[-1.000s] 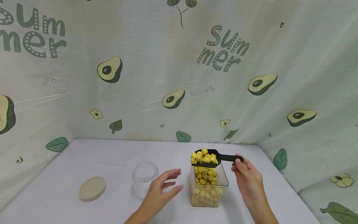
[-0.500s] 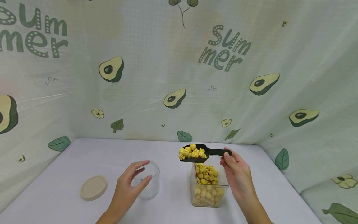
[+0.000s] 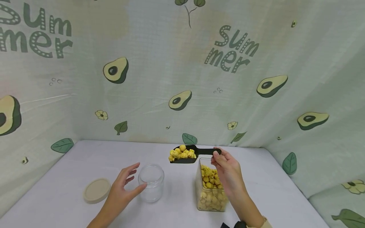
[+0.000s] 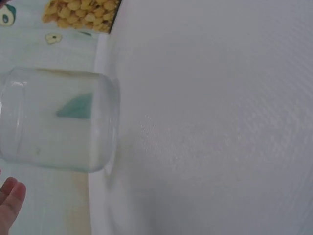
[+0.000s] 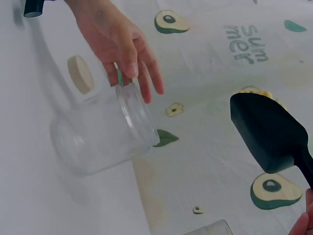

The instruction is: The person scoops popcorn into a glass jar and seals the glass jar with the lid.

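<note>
My right hand [image 3: 228,167] grips the end of a black scoop's handle; the scoop [image 3: 183,160] is heaped with yellow popcorn [image 3: 182,153] and held level in the air, left of the popcorn box. At the left side of a clear glass jar [image 3: 152,186], my left hand [image 3: 121,193] is spread with thumb and fingers apart, its thumb tip overlapping the jar's rim in the head view. The jar stands upright with no lid on it. In the right wrist view the scoop's underside [image 5: 269,132] faces the camera.
A clear square box [image 3: 198,196] of popcorn stands under the right forearm, partly hidden by it. The round beige lid [image 3: 97,190] lies on the white table [image 3: 65,177], left of the jar. Behind rises a printed cloth [image 3: 148,79].
My right hand has carried the loaded scoop leftward from over the box toward the jar. My left hand has moved left, from in front of the jar to its left side.
</note>
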A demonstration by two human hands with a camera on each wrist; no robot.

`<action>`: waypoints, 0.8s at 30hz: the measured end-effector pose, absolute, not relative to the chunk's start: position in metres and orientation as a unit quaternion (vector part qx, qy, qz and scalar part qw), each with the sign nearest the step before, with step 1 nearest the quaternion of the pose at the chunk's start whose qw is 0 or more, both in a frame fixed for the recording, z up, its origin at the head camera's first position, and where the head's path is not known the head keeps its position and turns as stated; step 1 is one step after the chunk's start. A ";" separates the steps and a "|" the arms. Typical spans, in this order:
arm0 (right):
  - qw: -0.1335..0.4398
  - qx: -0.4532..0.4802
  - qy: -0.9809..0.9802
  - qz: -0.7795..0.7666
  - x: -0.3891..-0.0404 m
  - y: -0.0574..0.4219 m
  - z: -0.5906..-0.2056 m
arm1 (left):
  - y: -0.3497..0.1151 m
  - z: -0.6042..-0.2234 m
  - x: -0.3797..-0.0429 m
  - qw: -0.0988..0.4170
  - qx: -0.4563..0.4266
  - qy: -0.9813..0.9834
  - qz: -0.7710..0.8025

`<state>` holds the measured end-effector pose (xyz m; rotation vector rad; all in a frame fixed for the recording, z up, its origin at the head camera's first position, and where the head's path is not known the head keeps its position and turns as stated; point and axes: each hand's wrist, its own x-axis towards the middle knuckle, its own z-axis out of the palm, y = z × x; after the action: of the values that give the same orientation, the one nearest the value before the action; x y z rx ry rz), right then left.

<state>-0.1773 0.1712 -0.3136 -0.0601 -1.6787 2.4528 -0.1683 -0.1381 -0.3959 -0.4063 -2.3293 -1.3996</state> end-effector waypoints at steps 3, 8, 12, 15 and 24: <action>0.080 -0.016 -0.569 0.818 -0.180 0.165 -0.313 | -0.141 -0.399 -0.170 0.172 -0.133 -0.834 -0.507; 0.073 -0.010 -0.574 0.816 -0.184 0.154 -0.314 | -0.144 -0.403 -0.175 0.111 -0.113 -0.825 -0.543; 0.069 -0.011 -0.577 0.814 -0.187 0.146 -0.316 | -0.146 -0.407 -0.180 0.050 -0.101 -0.812 -0.572; 0.062 -0.010 -0.584 0.809 -0.188 0.141 -0.318 | -0.146 -0.409 -0.184 0.025 -0.097 -0.806 -0.584; 0.047 -0.013 -0.613 0.789 -0.193 0.132 -0.321 | -0.147 -0.409 -0.188 -0.003 -0.083 -0.802 -0.592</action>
<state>-0.1926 0.1323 -0.3208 -0.0404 -1.8686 2.4065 -0.1878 -0.1470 -0.4090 -0.2615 -2.5232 -1.8625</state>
